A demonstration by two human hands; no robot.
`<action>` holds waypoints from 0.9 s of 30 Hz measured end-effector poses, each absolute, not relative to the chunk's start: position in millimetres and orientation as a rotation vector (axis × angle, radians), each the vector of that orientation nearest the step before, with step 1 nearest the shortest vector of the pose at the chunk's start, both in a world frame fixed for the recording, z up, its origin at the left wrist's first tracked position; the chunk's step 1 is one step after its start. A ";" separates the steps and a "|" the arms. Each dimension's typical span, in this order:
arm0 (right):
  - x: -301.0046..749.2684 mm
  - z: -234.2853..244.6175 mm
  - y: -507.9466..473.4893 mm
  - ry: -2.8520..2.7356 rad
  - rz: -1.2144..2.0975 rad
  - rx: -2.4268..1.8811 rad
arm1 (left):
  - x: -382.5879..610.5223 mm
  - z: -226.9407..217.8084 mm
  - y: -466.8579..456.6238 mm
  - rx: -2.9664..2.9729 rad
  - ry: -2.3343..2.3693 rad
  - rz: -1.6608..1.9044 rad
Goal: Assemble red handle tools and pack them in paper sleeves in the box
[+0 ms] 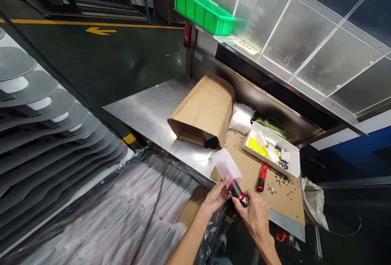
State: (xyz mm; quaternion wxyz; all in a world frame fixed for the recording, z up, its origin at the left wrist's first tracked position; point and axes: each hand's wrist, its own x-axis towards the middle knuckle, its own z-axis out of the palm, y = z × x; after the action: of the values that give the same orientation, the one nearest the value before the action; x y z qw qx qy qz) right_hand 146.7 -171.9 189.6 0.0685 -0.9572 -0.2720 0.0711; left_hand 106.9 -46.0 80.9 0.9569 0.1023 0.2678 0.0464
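Bare metal is shown in the counter (143, 100), which is spread ahead of both hands. To the left of the left hand, rows of pale wrapped packs (152, 199) are held in a dark plastic liner (143, 151). The cardboard sheet (250, 171) is laid on the counter beyond the right hand, and a brown carton (204, 106) is set farther ahead of the left hand, its open end turned toward it. Ahead and to the right of the right hand, a white tray (295, 162) is placed.

The left hand (216, 195) is closed lightly where a white pouch (224, 165) meets a red-and-black cylinder (236, 191); the cylinder's near end is gripped by the right hand (255, 214). Whether its far end is covered cannot be told. The pouch edge is best kept pinched steady and the cylinder in line with it, since thin material could be creased by a tilt. A second cylinder (262, 178) is left just beyond the right hand, with small black pieces (282, 178) scattered farther right.
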 end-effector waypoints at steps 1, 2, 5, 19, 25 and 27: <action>147.6 190.3 -171.1 -0.815 0.214 -2.880 | 105.4 79.6 -47.7 0.195 0.533 0.083; 148.5 190.9 -170.4 -0.812 0.213 -2.877 | 103.7 78.5 -49.1 0.182 0.522 0.071; 150.6 191.9 -168.6 -0.815 0.217 -2.875 | 98.6 77.0 -51.8 0.144 0.484 0.019; 152.3 191.0 -165.2 -0.842 0.150 -2.860 | 97.2 83.2 -62.2 0.025 0.553 0.010; 166.9 195.1 -177.0 -0.756 0.146 -2.731 | 94.7 94.6 -73.4 -0.081 0.576 -0.023; 174.5 194.7 -181.8 -0.776 0.122 -2.690 | 93.1 98.1 -73.5 -0.115 0.577 -0.029</action>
State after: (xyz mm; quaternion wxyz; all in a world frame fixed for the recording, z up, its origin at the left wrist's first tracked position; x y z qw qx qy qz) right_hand 174.5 -181.8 194.7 0.1689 -0.9461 -0.2729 0.0428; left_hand 93.1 -73.5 98.1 0.9569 -0.0569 0.2844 -0.0142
